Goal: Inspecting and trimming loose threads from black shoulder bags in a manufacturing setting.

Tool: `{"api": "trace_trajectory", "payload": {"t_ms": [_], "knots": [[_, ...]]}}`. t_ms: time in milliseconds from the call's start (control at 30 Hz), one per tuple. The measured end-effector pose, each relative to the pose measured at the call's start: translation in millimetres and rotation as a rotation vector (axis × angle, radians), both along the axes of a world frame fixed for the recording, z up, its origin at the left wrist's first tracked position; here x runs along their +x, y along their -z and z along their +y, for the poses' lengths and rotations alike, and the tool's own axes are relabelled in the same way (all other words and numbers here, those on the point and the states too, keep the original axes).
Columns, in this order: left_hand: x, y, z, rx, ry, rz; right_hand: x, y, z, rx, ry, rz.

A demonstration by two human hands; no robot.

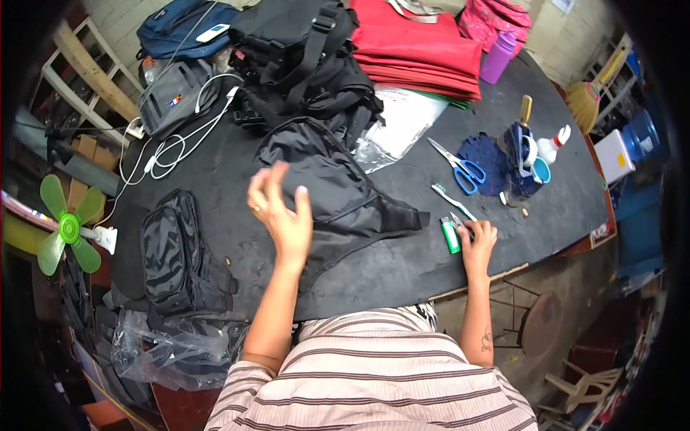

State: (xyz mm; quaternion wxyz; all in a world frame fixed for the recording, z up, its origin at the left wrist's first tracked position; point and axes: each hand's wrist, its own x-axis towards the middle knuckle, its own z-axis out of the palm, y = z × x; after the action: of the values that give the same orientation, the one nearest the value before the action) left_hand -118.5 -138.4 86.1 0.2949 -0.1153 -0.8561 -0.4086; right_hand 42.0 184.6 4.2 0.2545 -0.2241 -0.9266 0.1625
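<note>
My left hand is raised over a black fabric bag, its fingers spread and holding nothing. The bag lies flat on the dark table, with a strap end reaching out to the right. Near the front edge, my right hand has its fingers closed round a small tool with pointed metal tips, mostly hidden in the grip. A green lighter lies beside those fingers. Just beyond are a toothbrush and blue-handled scissors, blades partly parted.
Stacked black bags and folded red fabric fill the far side, near a purple bottle. A dark blue holder stands right. Left are a white cable, another black bag and a green fan.
</note>
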Motion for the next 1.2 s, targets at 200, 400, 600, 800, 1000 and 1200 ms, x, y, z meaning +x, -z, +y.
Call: {"api": "trace_trajectory", "payload": {"t_ms": [200,400,600,800,1000,1200], "knots": [[-47,52,-48,0.627,0.270,-0.576,2,6,6,-0.114,-0.047,-0.083],[-60,-14,-16,0.546,0.530,-0.595,-10,7,12,-0.007,-0.006,0.032],[-65,-7,-11,0.322,0.452,-0.428,2,-14,-16,-0.421,0.067,0.076],[-22,4,-36,0.442,0.369,-0.207,11,-14,-25,-0.205,0.036,-0.123],[50,24,-21,-0.649,0.618,-0.251,-16,-27,-32,-0.402,-0.034,0.097],[31,31,24,-0.317,0.705,0.039,-43,-23,-70,-0.914,-0.267,0.249]]}}
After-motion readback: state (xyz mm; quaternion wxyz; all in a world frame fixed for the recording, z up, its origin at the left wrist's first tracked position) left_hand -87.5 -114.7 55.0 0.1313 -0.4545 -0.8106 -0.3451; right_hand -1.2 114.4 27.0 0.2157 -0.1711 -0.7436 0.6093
